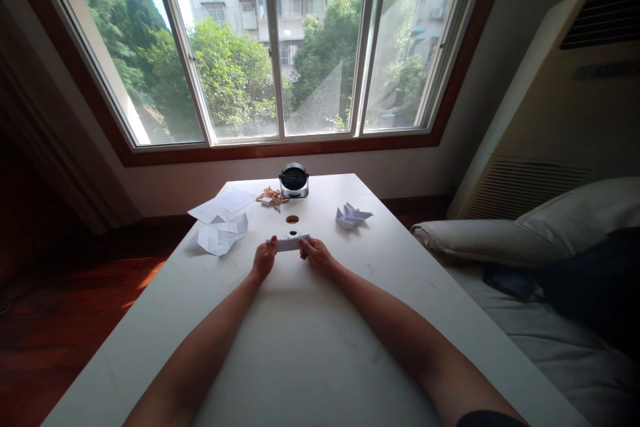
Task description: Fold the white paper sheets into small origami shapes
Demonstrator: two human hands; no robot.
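A folded strip of white paper (pixel 289 244) is stretched level between my two hands, above the middle of the white table (pixel 300 347). My left hand (pixel 265 258) pinches its left end, thumb on top. The right end is gripped by my right hand (pixel 317 253), with the fingers curled around it. Just beyond the strip, a small white item with a dark round spot (pixel 293 234) lies partly hidden. Folded paper pieces (pixel 353 215) with pointed tips rest to the right. On the left is a creased sheet of paper (pixel 223 232), beside flatter sheets (pixel 220 203).
A round black device on a stand (pixel 294 181) stands at the table's far edge, beside a bundled orange cord (pixel 275 199). A round hole (pixel 293 219) is in the tabletop. To the right are a couch (pixel 460 240) and a tall air conditioner (pixel 550 113); windows lie ahead.
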